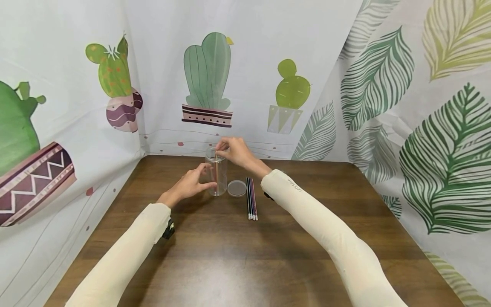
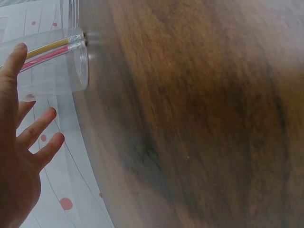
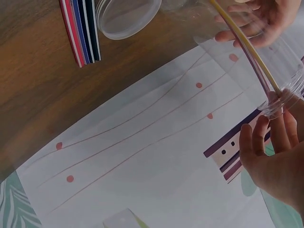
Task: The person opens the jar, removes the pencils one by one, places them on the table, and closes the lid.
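A clear plastic jar (image 1: 221,181) stands upright near the table's back edge. Inside it, a yellow pencil (image 2: 50,46) and a pink pencil (image 2: 50,56) lean together, eraser ends at the bottom. My right hand (image 1: 235,151) is at the jar's mouth, its fingertips pinching the upper end of a pencil there. Around the jar's left side, my left hand (image 1: 190,182) has its fingers spread, thumb low by the base and index finger higher up. The thumb overlaps the jar in the left wrist view, while other fingers stand apart from it.
A round translucent lid (image 1: 237,188) lies flat just right of the jar. Beside it, several dark and pink pencils (image 1: 251,199) lie in a row, eraser ends toward me. A printed cloth (image 1: 253,85) hangs behind the wooden table (image 1: 215,264) and along its sides.
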Motion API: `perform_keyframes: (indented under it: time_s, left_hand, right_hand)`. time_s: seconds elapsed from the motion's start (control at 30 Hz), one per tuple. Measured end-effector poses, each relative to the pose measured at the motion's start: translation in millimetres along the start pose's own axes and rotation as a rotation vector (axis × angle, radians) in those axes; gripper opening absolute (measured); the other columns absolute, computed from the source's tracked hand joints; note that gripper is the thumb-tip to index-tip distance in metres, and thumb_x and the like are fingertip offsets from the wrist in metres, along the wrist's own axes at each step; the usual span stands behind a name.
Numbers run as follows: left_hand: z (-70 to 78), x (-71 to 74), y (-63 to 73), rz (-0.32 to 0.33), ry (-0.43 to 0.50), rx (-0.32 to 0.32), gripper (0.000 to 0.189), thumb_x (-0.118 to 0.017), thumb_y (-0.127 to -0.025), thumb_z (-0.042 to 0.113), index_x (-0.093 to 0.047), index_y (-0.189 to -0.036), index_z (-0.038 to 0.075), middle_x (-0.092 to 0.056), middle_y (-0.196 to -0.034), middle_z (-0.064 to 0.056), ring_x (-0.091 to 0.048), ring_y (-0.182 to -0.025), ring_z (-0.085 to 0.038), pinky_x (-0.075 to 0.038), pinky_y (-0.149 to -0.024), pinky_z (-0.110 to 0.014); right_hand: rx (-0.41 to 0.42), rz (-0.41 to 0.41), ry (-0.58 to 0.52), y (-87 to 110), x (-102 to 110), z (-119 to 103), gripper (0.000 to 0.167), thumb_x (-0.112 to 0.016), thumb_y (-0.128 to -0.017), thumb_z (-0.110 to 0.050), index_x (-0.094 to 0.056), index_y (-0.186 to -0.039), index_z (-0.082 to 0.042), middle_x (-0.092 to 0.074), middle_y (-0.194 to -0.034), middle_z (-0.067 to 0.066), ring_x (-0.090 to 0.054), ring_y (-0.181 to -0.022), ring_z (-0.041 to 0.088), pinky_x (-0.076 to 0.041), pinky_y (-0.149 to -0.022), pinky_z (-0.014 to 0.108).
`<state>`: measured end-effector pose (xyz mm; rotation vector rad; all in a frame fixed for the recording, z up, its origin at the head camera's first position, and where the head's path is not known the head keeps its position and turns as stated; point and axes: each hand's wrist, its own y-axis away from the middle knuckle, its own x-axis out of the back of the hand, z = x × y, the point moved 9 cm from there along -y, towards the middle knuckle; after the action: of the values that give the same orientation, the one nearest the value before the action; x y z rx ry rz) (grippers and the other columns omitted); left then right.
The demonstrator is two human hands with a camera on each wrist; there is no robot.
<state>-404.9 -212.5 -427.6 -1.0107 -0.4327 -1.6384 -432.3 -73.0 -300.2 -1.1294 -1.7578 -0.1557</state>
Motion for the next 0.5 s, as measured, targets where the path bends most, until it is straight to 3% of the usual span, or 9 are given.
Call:
perform_keyframes:
  time_s: [0.37,0.5]
  left_hand:
    - [2.7,-0.5,1.3,-0.008,0.009,-0.001,0.077,-0.078,-0.093,0.045,-0.040,-0.151,0.012,-0.059,-0.145,-0.017,-0.058,-0.131,-0.037,-0.049,-0.103,-0.062]
    - [2.2,-0.4,0.3,-0.007,0.013,-0.001,0.075,-0.078,-0.094,0.044,-0.040,-0.151,0.012,-0.058,-0.147,-0.014,-0.058,-0.131,-0.037,-0.048,-0.103,-0.061]
  right_hand:
    - [0.022,0.010,-0.024,2.5,0.5,-1.3,0.013,-0.075,-0.097,-0.014,-0.078,-0.108,-0.007,-0.079,-0.102,0.006,-0.074,-0.096,0.018,-0.058,-0.087,0.030]
    - [0.025,0.022,-0.020,2.3,3.2,-1.0,0.014,-0.075,-0.098,-0.016,-0.079,-0.108,-0.008,-0.080,-0.100,0.004,-0.073,-0.094,0.018,-0.057,-0.079,0.027]
